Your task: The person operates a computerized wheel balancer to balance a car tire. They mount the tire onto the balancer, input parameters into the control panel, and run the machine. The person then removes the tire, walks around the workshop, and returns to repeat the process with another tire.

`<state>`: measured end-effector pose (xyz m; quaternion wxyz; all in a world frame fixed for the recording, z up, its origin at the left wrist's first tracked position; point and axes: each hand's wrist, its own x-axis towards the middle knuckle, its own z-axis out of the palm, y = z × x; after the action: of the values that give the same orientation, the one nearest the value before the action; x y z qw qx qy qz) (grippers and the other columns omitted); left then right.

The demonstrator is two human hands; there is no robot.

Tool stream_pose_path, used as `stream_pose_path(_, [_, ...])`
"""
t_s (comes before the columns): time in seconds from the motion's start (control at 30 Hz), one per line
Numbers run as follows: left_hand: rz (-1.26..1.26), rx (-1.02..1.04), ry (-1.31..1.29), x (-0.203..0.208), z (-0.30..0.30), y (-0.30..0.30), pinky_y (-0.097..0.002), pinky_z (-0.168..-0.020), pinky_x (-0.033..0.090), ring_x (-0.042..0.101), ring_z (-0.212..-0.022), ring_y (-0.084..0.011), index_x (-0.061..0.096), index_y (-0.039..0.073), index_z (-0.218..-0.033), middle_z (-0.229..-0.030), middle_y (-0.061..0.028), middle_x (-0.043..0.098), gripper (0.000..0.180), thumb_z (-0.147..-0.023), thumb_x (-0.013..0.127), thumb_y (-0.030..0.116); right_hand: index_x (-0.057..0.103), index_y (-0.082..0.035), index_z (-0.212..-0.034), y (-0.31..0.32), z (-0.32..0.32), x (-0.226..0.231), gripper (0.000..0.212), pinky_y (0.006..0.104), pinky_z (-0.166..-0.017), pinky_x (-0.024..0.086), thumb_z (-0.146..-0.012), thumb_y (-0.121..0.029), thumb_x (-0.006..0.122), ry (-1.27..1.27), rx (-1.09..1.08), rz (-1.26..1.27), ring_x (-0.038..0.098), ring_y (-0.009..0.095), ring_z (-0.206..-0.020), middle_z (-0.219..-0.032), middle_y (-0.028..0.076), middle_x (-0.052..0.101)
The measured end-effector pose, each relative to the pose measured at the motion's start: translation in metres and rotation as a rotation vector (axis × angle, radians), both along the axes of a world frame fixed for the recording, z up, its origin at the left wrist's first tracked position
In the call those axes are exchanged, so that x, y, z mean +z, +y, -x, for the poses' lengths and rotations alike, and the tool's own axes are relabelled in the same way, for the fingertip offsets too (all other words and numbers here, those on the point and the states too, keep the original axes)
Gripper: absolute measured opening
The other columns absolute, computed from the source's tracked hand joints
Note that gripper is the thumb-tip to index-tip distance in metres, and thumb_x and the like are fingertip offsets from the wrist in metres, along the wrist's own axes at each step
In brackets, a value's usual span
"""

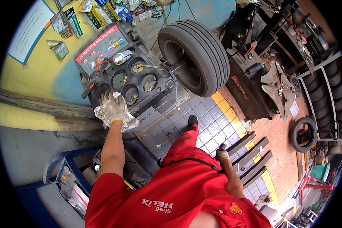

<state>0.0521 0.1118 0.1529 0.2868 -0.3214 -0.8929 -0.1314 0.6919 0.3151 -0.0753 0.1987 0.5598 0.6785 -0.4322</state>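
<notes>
My left hand (113, 108), in a pale work glove, presses a crumpled white cloth (130, 122) onto the lower left corner of the wheel balancer's top (155, 99). The cloth bunches out around the palm and wrist. Next to it are round wells with small metal weights (149, 85). A spray can (123, 57) with a red straw lies above them. Low at my right side, my gloved right hand (222, 155) is curled, with a small dark shape at its fingers that I cannot make out. A tyre on a rim (195, 57) is mounted on the balancer's shaft.
A blue-framed cart (66, 161) stands close by my left arm. Dark bars (250, 155) lie on the tiled floor to the right. Beyond are a tyre-changing machine (250, 87), a loose tyre (304, 134) and a tyre rack (326, 95). Pipes (45, 110) run along the left wall.
</notes>
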Motion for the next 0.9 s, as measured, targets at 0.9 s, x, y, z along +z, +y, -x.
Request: stream_pose_path(0.9, [0.012, -0.004, -0.02, 0.006, -0.004, 0.005, -0.0579, -0.118, 0.039, 0.057, -0.131, -0.0444, 0.069, 0.005, -0.124, -0.135, -0.0165, 0.067, 0.044, -0.089, 0.068, 0.032, 0.075, -0.007, -0.098, 0.001, -0.027, -0.039, 0.021, 0.0475, -0.089, 0.062, -0.083, -0.021, 0.073, -0.043, 0.637, -0.313, 0.074, 0.041, -0.103, -0.11, 0.019, 0.076])
